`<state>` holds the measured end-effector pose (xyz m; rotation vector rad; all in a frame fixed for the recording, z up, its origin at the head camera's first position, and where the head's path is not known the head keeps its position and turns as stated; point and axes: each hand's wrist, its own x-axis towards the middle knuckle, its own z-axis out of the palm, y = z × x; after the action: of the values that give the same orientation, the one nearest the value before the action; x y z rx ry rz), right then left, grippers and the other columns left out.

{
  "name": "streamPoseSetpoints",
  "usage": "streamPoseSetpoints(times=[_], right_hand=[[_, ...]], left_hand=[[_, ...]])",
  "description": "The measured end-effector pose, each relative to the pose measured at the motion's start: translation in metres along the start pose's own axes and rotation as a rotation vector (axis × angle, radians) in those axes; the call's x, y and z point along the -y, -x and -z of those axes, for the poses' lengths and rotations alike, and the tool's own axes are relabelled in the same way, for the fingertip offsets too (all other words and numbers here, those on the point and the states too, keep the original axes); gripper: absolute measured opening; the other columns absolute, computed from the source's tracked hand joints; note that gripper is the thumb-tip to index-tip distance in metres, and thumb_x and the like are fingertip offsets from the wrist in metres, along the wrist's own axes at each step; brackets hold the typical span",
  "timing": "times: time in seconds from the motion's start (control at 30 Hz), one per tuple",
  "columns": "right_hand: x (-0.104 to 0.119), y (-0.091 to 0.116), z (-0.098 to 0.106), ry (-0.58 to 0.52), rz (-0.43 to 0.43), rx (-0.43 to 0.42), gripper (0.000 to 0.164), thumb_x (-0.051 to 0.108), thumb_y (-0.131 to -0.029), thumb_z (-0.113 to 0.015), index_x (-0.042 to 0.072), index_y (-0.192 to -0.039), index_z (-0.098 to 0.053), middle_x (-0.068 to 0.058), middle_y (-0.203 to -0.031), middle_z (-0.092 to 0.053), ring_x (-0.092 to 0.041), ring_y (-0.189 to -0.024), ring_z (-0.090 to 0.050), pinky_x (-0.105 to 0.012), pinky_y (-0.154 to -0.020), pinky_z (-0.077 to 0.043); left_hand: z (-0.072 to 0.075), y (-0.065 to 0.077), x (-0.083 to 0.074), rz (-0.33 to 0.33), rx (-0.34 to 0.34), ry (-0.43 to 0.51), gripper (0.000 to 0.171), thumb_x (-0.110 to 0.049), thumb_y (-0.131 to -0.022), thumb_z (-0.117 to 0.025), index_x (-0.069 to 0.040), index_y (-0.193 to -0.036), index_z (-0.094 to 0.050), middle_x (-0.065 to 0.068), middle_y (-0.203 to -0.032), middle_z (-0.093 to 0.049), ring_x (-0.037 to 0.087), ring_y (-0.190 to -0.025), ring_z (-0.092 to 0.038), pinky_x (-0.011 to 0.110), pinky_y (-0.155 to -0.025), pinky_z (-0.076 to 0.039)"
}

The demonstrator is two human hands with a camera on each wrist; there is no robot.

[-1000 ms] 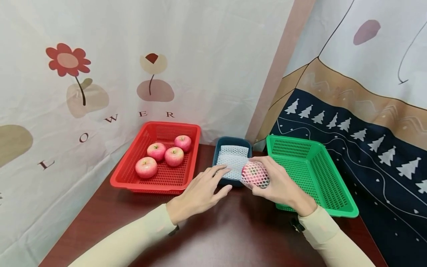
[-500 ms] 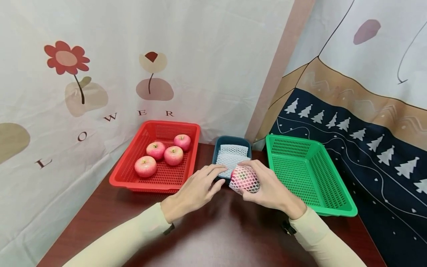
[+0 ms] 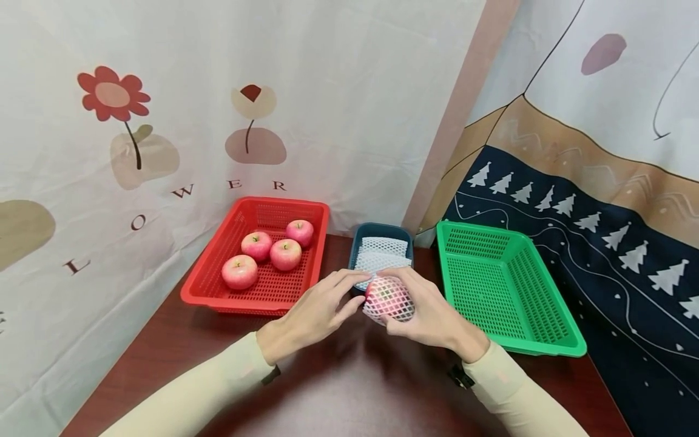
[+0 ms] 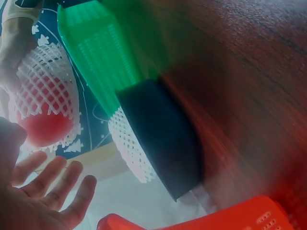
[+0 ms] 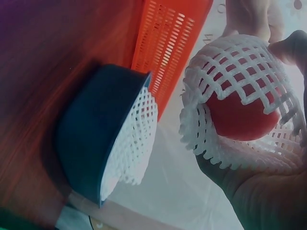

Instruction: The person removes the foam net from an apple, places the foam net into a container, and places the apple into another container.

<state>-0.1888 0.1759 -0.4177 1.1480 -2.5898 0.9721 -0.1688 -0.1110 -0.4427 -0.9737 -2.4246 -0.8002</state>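
My right hand (image 3: 437, 315) grips an apple (image 5: 242, 120) in a white foam net sleeve (image 3: 389, 298), held up in front of the small dark blue tray. In the right wrist view, part of the red skin shows bare where the net ends. To the left, my left hand (image 3: 311, 315) reaches toward the sleeve with its fingers extended and spread in the left wrist view; in the head view its fingertips lie at the net's edge, and I cannot tell whether they touch. Several white foam nets (image 3: 382, 246) lie in the dark blue tray (image 3: 357, 233).
A red basket (image 3: 192, 294) with several bare apples (image 3: 239, 272) stands on the left of the brown table (image 3: 349, 388). On the right is a green basket (image 3: 551, 291). Printed curtains hang behind the table.
The right hand has carried the netted apple left and slightly down, from beside the tray to in front of it, closer to the left hand. The left hand has shifted slightly left.
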Motion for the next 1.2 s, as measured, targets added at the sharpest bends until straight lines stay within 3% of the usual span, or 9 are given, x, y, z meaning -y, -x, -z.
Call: streamPoseSetpoints(times=[0.33,0.7,0.97,1.2], right_hand=[[-0.003,0.0,-0.006,-0.051,0.026,-0.015,0.083,0.033,-0.089,-0.092,0.026,-0.163,-0.056,0.005,-0.153,-0.069,-0.009,-0.124,-0.069,-0.032,-0.101,-0.068],[-0.007,0.002,-0.01,-0.102,-0.009,-0.039,0.081,0.036,-0.091,-0.091,0.021,-0.161,-0.052,0.002,-0.145,-0.072,-0.009,-0.113,-0.071,-0.029,-0.094,-0.066],[-0.01,0.005,-0.019,-0.128,-0.044,0.011,0.078,0.036,-0.091,-0.09,0.021,-0.158,-0.053,-0.001,-0.143,-0.071,-0.01,-0.114,-0.07,-0.03,-0.096,-0.066],[-0.014,0.011,-0.034,-0.15,-0.096,0.094,0.081,0.033,-0.086,-0.09,0.023,-0.157,-0.053,0.005,-0.138,-0.071,-0.008,-0.112,-0.07,-0.028,-0.096,-0.064]], left_hand=[[0.007,0.004,0.004,-0.002,0.048,0.085,0.059,-0.029,-0.108,-0.085,-0.018,-0.163,-0.066,0.0,-0.159,-0.069,0.015,-0.147,-0.068,0.037,-0.125,-0.06],[0.007,0.005,0.006,-0.035,0.062,0.101,0.065,-0.029,-0.105,-0.089,-0.016,-0.164,-0.063,0.002,-0.161,-0.067,0.017,-0.149,-0.067,0.038,-0.126,-0.059],[0.007,0.008,0.008,-0.051,0.064,0.083,0.063,-0.03,-0.105,-0.089,-0.017,-0.162,-0.065,0.001,-0.16,-0.068,0.015,-0.149,-0.067,0.039,-0.129,-0.056],[0.004,0.012,0.008,-0.065,0.055,0.081,0.058,-0.027,-0.106,-0.087,-0.014,-0.159,-0.067,0.001,-0.157,-0.069,0.016,-0.148,-0.068,0.04,-0.127,-0.057]])
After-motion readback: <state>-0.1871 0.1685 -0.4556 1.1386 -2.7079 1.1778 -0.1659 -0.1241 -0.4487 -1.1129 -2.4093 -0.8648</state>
